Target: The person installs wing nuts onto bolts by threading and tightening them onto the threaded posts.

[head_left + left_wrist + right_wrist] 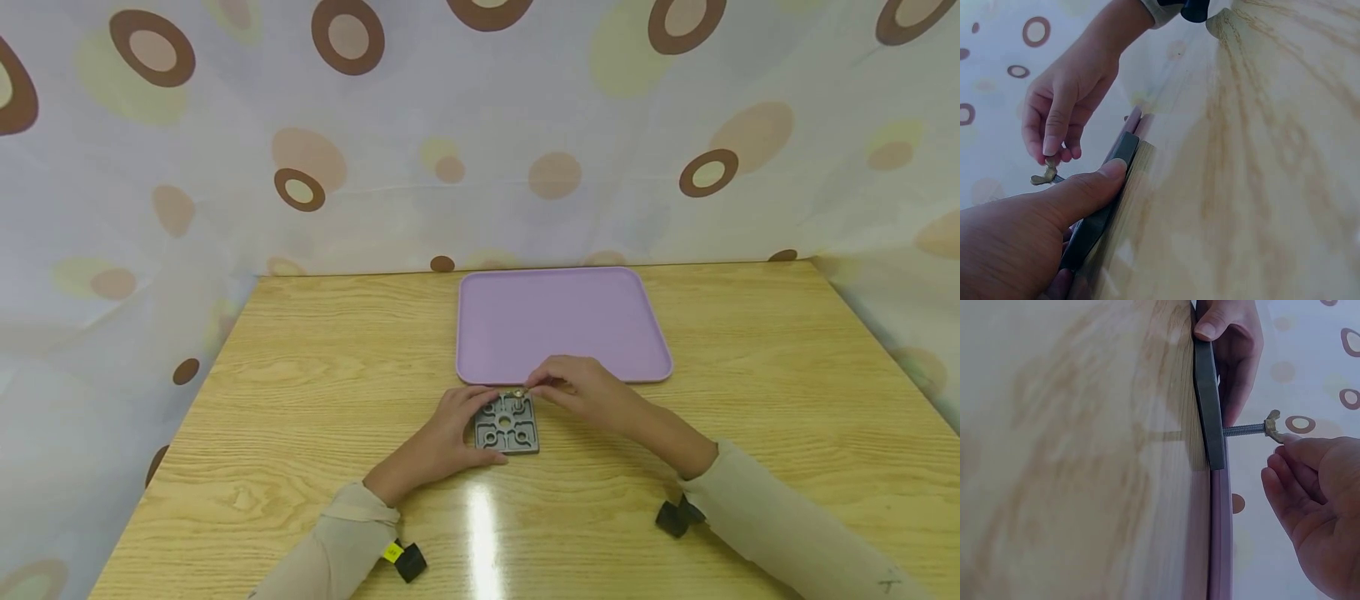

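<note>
A square grey metal plate [506, 435] with raised ribs and several round holes lies flat on the wooden table. My left hand [441, 437] grips it from the left, thumb along the near edge and fingers at the far edge. Out of the plate's upper face stands a threaded bolt [1244, 430], near the far right corner. A brass wing nut [1270, 425] sits at the top of this bolt, with bare thread between it and the plate. My right hand [588, 390] pinches one wing of the nut between thumb and forefinger, its other fingers loosely curled.
Just beyond the plate, a purple tray [555, 321] lies on the table [337, 358], its near rim close to both hands. A patterned curtain [510, 133] hangs behind the table and along its sides. Black wrist devices [411, 563] sit below both sleeves.
</note>
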Action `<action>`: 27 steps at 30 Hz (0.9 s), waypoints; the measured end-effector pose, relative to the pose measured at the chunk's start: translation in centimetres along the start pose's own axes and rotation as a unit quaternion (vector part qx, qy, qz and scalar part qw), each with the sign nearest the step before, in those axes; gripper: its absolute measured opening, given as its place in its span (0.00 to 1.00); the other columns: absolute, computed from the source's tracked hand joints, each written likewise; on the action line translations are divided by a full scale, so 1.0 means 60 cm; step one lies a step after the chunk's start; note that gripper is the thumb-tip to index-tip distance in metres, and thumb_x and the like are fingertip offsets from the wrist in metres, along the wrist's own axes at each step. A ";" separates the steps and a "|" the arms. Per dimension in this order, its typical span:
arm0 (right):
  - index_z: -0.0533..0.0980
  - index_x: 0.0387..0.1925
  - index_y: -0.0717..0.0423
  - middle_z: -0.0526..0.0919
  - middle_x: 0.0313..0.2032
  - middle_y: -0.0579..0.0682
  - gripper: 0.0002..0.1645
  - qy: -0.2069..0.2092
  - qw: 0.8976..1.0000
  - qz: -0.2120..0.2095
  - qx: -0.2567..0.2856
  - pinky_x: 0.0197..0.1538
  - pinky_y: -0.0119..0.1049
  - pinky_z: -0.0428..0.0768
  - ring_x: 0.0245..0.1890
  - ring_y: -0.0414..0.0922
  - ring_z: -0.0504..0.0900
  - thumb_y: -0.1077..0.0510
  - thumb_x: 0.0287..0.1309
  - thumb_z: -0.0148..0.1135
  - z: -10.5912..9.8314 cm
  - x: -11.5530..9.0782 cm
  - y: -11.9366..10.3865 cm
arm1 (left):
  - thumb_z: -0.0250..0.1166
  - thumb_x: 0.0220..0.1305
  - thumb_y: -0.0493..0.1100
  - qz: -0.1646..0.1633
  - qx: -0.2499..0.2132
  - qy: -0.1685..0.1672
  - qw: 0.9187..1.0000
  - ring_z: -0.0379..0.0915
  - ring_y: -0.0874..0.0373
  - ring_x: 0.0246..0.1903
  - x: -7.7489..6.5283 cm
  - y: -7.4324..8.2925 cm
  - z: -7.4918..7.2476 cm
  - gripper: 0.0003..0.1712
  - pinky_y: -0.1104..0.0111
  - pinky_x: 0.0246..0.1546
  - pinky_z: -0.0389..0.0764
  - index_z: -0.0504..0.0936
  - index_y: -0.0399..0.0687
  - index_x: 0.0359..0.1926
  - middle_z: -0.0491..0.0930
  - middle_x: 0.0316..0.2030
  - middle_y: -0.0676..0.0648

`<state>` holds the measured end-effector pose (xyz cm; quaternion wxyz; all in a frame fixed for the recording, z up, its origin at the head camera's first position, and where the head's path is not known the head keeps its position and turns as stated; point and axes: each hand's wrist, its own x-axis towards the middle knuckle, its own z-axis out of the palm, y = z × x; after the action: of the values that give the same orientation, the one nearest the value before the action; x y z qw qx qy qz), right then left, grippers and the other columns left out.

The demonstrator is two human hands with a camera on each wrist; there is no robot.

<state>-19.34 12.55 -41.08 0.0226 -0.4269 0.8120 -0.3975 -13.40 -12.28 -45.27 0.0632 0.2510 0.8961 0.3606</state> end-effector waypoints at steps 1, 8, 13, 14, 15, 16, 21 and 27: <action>0.79 0.40 0.53 0.81 0.36 0.42 0.07 0.000 1.000 -0.001 -0.001 0.42 0.29 0.78 0.38 0.37 0.79 0.61 0.59 0.60 0.000 0.000 0.001 | 0.72 0.47 0.58 0.000 0.000 0.000 1.000 0.50 0.55 0.61 0.000 0.000 0.000 0.51 0.58 0.58 0.62 0.60 0.46 0.68 0.58 0.64 0.49; 0.79 0.39 0.53 0.81 0.36 0.43 0.07 -0.005 1.000 -0.002 0.002 0.42 0.29 0.78 0.38 0.37 0.79 0.62 0.59 0.60 0.001 -0.002 0.003 | 0.72 0.47 0.59 0.001 0.001 0.002 1.000 0.50 0.55 0.61 -0.001 0.001 0.000 0.51 0.58 0.59 0.61 0.60 0.46 0.68 0.58 0.64 0.50; 0.79 0.39 0.53 0.81 0.35 0.45 0.06 -0.010 1.000 -0.005 0.008 0.42 0.29 0.78 0.37 0.37 0.79 0.62 0.59 0.60 0.001 -0.001 0.000 | 0.71 0.47 0.60 0.003 0.004 0.004 1.000 0.50 0.56 0.61 -0.001 -0.002 0.001 0.51 0.58 0.59 0.61 0.60 0.46 0.68 0.58 0.64 0.50; 0.79 0.39 0.53 0.81 0.35 0.45 0.06 -0.011 1.000 -0.006 0.008 0.42 0.29 0.78 0.37 0.37 0.79 0.62 0.59 0.60 0.001 -0.001 0.000 | 0.71 0.47 0.60 0.002 0.004 0.003 1.000 0.50 0.56 0.61 -0.001 -0.003 0.002 0.51 0.58 0.59 0.61 0.60 0.46 0.68 0.58 0.64 0.51; 0.79 0.39 0.53 0.81 0.35 0.45 0.06 -0.011 1.000 -0.005 0.010 0.42 0.29 0.78 0.37 0.37 0.79 0.63 0.59 0.60 0.001 0.000 0.000 | 0.71 0.47 0.60 0.002 0.003 0.003 1.000 0.50 0.57 0.61 -0.001 -0.004 0.002 0.51 0.58 0.59 0.61 0.60 0.47 0.68 0.58 0.64 0.51; 0.79 0.39 0.53 0.81 0.35 0.45 0.06 -0.011 1.000 -0.006 0.010 0.42 0.29 0.78 0.37 0.37 0.79 0.63 0.58 0.60 0.002 0.000 0.001 | 0.71 0.47 0.60 0.003 0.001 0.003 1.000 0.50 0.57 0.61 -0.001 -0.005 0.003 0.51 0.58 0.59 0.61 0.60 0.47 0.68 0.58 0.64 0.51; 0.79 0.38 0.54 0.81 0.36 0.45 0.08 -0.008 1.000 -0.009 0.017 0.42 0.29 0.78 0.38 0.38 0.79 0.65 0.56 0.62 0.004 0.001 -0.001 | 0.71 0.47 0.60 0.006 -0.004 0.006 1.000 0.50 0.56 0.61 -0.002 -0.006 0.003 0.51 0.57 0.59 0.62 0.60 0.47 0.68 0.58 0.64 0.51; 0.78 0.43 0.57 0.81 0.40 0.46 0.12 -0.001 0.999 -0.016 0.028 0.42 0.31 0.78 0.41 0.41 0.79 0.62 0.56 0.63 0.006 0.003 0.002 | 0.71 0.47 0.61 0.005 -0.001 0.006 1.000 0.50 0.56 0.61 -0.001 -0.006 0.003 0.51 0.57 0.59 0.62 0.60 0.47 0.68 0.58 0.64 0.51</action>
<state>-19.39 12.23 -41.36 0.0287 -0.4398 0.7935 -0.4195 -13.45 -12.40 -45.63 0.0560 0.2533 0.8949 0.3631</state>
